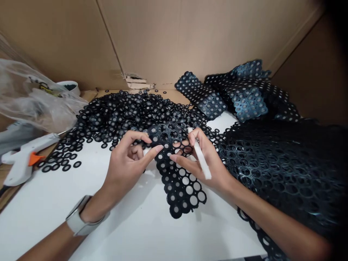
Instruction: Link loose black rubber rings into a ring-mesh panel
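A: Quick q: where's the black strip?

B: Btwn both hands; near end sticks out toward the wearer, over the white tabletop. Can't tell if that end touches.

A: Looks?

B: Black, flat, rows of joined circles. L columns: small holes, like rings filling the circles. R columns: wide holes, white showing thru. Far end, just past the fingertips: glossy, w/ some wide circles too.

A: Hands?

B: L hand: thumb tip on the strip's face, index tip by its L edge; can't tell if that's a firm pinch. R hand: clamped on the R edge, thumb on top, fingers underneath, seen thru the holes. Also has a white stick tucked btwn thumb & index. Hands apart, strip bridging them.

A: Containers?

B: Two, far L of the L hand. White tub, dark stuff inside, too small to ID. Clear plastic bag in front of it; black/yellow bit there, can't tell if print or contents.

A: Else?

B: Pile of loose rings beyond the L hand, glue gun L of it. Folded strips beyond the R hand, big stack of ring sheets R of it.
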### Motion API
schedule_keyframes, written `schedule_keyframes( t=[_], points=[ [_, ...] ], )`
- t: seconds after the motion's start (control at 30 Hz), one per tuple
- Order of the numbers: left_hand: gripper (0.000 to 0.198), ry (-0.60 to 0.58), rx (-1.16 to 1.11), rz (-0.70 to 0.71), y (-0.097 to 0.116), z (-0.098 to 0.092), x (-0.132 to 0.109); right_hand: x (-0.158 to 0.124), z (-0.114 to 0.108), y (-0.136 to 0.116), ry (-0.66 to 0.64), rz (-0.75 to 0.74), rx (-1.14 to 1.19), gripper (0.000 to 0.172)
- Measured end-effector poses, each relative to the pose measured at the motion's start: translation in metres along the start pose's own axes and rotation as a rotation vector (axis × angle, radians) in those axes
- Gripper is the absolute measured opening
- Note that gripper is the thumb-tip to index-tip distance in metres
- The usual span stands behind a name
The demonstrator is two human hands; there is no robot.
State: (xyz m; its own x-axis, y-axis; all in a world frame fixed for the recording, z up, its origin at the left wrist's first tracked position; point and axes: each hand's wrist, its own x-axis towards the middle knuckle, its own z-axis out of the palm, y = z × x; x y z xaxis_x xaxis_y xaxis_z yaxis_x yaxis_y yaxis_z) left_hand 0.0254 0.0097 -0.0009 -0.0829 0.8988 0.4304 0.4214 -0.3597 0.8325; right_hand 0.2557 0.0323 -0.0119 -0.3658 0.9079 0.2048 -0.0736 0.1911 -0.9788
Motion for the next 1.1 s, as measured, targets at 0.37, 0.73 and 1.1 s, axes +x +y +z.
schedule_keyframes(
  t=[0.37,0.73,1.1],
  points=[
    [0.029,-0.039,0.388,0.482,0.004,-0.006,-0.001,-0.003,0.002,-0.005,0.012,-0.016,-0.029,0.044],
    [0.016,-0.156,0.392,0.567,0.003,-0.011,0.002,-0.009,-0.001,-0.007,-0.052,-0.103,-0.369,0.036],
    [0.017,-0.112,0.191,0.136,0.005,-0.014,0.013,-0.009,0.004,-0.012,-0.023,-0.076,-0.396,0.034]
  ],
)
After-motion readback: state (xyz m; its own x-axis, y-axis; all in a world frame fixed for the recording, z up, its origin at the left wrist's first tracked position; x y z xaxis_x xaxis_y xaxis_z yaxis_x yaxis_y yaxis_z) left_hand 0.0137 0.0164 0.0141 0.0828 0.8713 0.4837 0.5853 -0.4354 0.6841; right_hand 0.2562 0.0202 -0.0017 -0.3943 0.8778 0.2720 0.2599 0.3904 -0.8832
